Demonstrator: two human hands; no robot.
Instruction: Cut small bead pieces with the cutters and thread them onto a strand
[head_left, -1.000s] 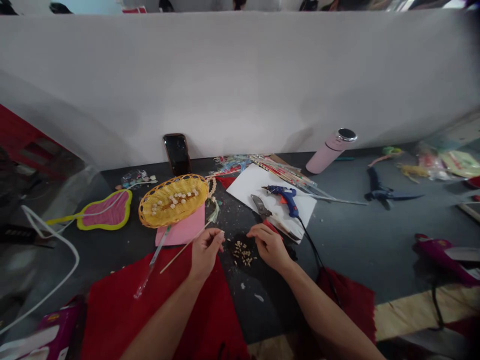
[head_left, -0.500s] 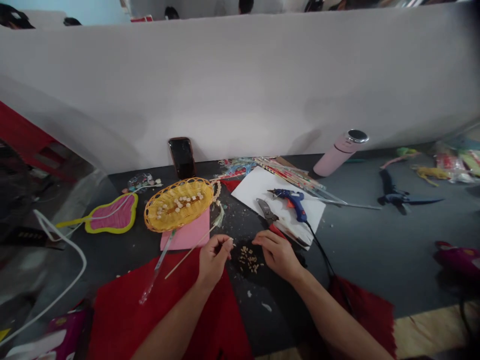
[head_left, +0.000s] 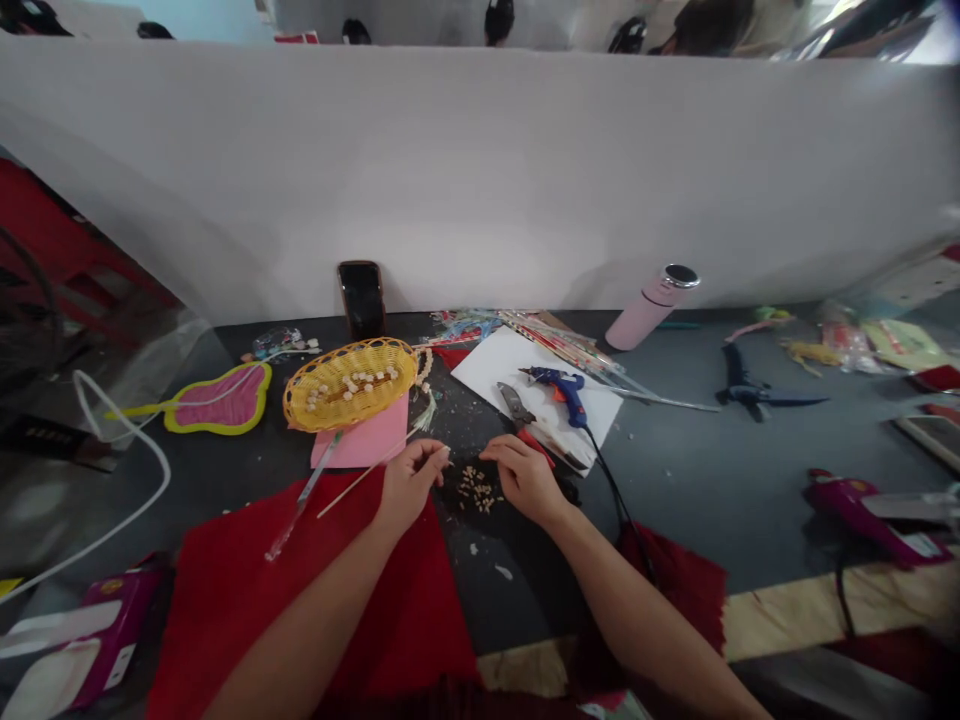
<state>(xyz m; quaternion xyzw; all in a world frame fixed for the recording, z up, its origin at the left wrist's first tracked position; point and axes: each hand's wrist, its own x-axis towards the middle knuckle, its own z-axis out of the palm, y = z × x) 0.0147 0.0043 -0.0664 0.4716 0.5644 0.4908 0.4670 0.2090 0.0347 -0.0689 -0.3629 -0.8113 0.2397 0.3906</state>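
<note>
My left hand (head_left: 411,482) is closed in a pinch, with a tiny pale piece (head_left: 448,455) showing at its fingertips. Across from it, my right hand (head_left: 529,484) has its fingers bent and drawn together; whether anything lies between them is too small to tell. Between and just below the two hands a pile of small pale pieces (head_left: 480,490) is spread on a dark patch of the table. A thin pale stick (head_left: 360,484) lies to the left of my left hand, over a red cloth (head_left: 300,590).
Behind the hands stand a yellow wicker basket (head_left: 351,410) holding pale beads, a phone (head_left: 362,298) and a pink bottle (head_left: 649,312). A blue glue gun (head_left: 561,388) and pliers (head_left: 517,402) lie on white paper (head_left: 480,368). A black cord (head_left: 611,475) runs close to my right arm.
The whole view has tilted and shifted a little, so things sit further left. Both hands keep nearly the same pose over the pale pieces.
</note>
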